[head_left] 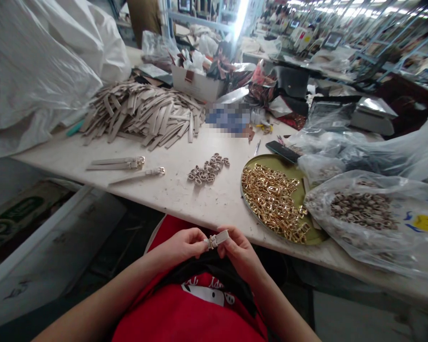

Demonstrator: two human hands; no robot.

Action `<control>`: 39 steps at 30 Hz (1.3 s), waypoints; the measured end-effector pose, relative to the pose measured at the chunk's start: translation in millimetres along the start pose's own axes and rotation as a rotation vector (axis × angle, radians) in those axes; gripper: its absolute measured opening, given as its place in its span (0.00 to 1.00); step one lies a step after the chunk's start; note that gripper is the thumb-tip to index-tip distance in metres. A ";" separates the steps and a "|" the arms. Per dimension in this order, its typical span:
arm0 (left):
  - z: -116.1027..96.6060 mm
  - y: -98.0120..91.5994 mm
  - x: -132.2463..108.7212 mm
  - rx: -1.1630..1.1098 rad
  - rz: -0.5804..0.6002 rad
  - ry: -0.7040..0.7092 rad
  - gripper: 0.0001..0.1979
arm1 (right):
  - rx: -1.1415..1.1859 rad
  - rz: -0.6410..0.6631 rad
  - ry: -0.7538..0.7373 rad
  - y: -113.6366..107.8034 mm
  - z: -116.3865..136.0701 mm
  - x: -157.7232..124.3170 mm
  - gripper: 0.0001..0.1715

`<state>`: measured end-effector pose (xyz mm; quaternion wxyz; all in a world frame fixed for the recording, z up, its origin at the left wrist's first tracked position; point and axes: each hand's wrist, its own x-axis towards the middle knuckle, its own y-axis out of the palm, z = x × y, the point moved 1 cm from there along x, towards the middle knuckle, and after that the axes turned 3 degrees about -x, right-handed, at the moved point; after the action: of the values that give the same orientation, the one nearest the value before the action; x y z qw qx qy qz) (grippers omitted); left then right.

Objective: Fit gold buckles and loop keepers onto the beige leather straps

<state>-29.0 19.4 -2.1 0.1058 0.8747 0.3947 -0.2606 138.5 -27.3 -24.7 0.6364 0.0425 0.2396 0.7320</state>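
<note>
My left hand (183, 245) and my right hand (239, 251) both pinch a short beige leather strap with a metal buckle (217, 240), held in my lap just below the table edge. Its buckle faces my left hand. On the white table (185, 204) lie two finished beige straps with buckles (137, 175), a heap of loose beige leather strips (142, 114) and a small cluster of beige strap loops (209, 168). To my right is a round tray of gold metal buckles (274, 202), and beyond it a clear plastic bag of small beige-and-metal parts (364, 213).
White sacks (39, 71) bulge over the table's left end. A cardboard box (196, 80) and dark leather scraps stand at the back, with a black phone (281, 151) and a weighing scale (374, 116) to the right. Rows of other workbenches stretch behind.
</note>
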 end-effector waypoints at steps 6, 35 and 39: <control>-3.5 3.5 -3.4 0.281 -0.060 0.084 0.13 | -0.357 0.120 -0.111 5.7 12.8 3.9 0.10; 17.0 11.6 -31.5 -0.015 -0.013 -0.030 0.08 | -0.802 0.194 0.011 15.9 -4.2 -20.2 0.05; 24.0 7.9 -29.4 -0.195 0.044 -0.040 0.11 | -0.777 0.150 0.006 14.1 -8.6 -16.7 0.05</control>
<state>-48.3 -13.8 -6.6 0.2041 0.8634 0.3967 -0.2356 125.7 -46.8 -22.5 0.5492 -0.1860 -0.0571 0.8127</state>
